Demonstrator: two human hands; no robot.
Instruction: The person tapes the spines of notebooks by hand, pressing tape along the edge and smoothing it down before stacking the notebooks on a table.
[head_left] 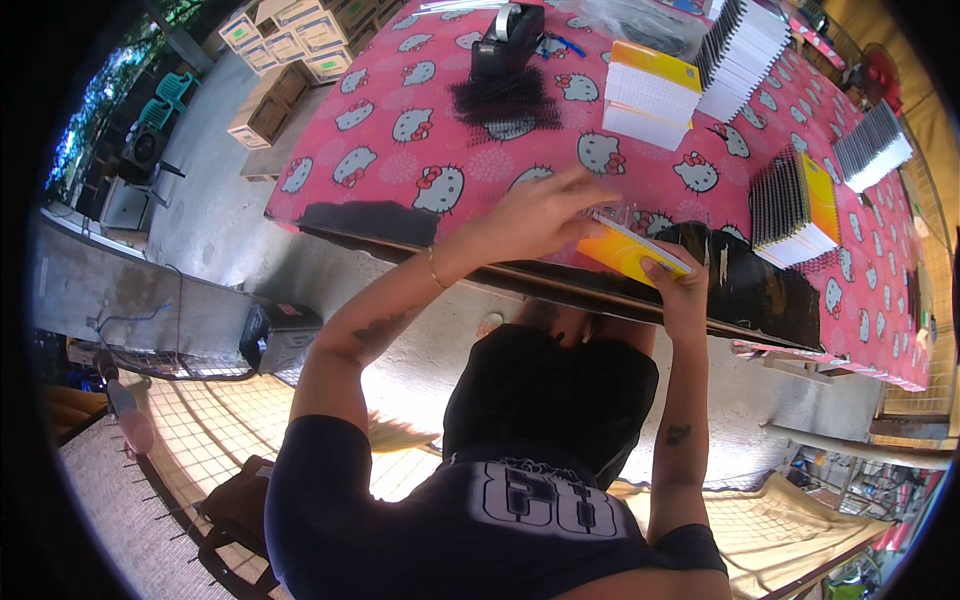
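Notebook point(625, 250), one — right hand point(680, 280) gripping; left hand point(545, 213) — grip unclear; four paper stacks point(648, 105).

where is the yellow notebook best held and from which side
Probably the right end of the yellow notebook, coming from the right, thumb on the yellow face: it looks thin enough to pinch, the right hand grips there, and the left hand is at the other end.

The yellow notebook point(622, 251) hides part of the right hand point(685, 285).
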